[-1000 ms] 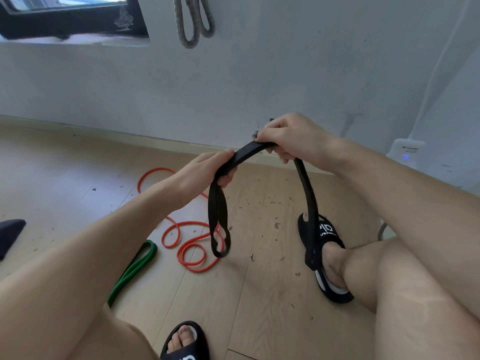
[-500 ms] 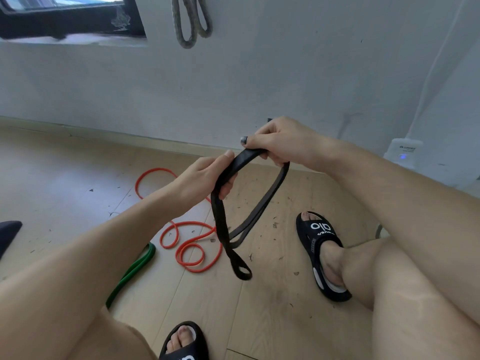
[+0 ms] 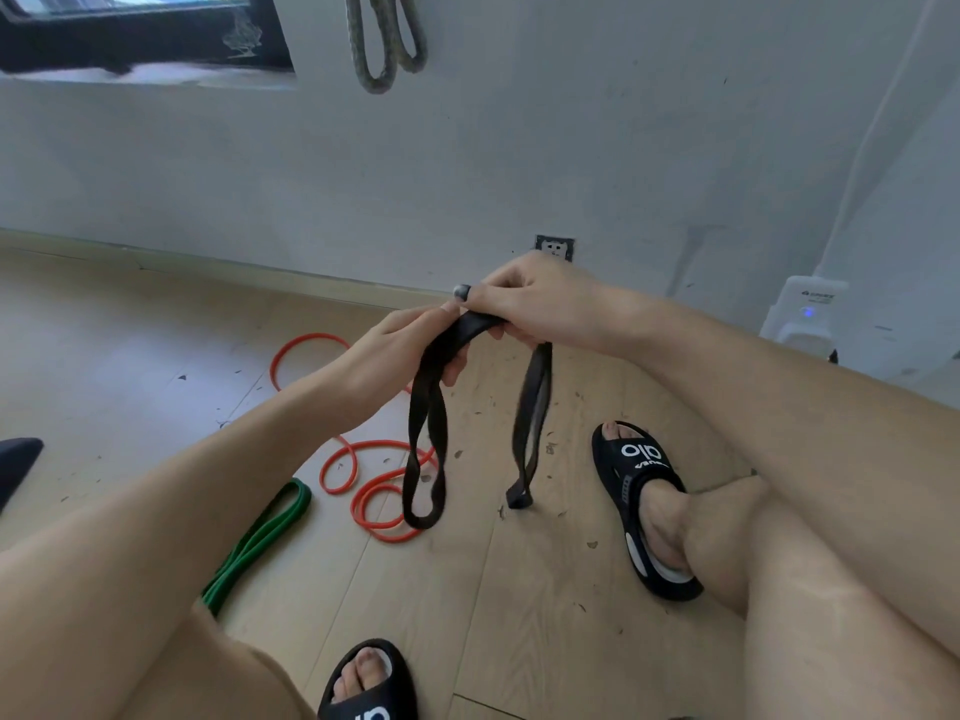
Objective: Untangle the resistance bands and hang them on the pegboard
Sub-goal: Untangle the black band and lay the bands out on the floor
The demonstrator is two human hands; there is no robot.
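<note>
- Above the wooden floor (image 3: 519, 589), my left hand (image 3: 400, 350) and right hand (image 3: 540, 304) both grip the black band (image 3: 426, 459), its two loops dangling.
- Down there, the orange band (image 3: 363, 470) lies coiled beside the green band (image 3: 260, 543).

Matt black rubber band (image 3: 427, 449); pale wood-plank floor (image 3: 519, 589), scuffed, littered.

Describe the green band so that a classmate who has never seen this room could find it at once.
Start at the wooden floor and look left of the person's left arm. There the green band lies flat as a long, narrow folded loop, its near end hidden behind the leg. Unlike the coiled orange band beside it and the black band held up in both hands, it is straight and untouched.
</note>
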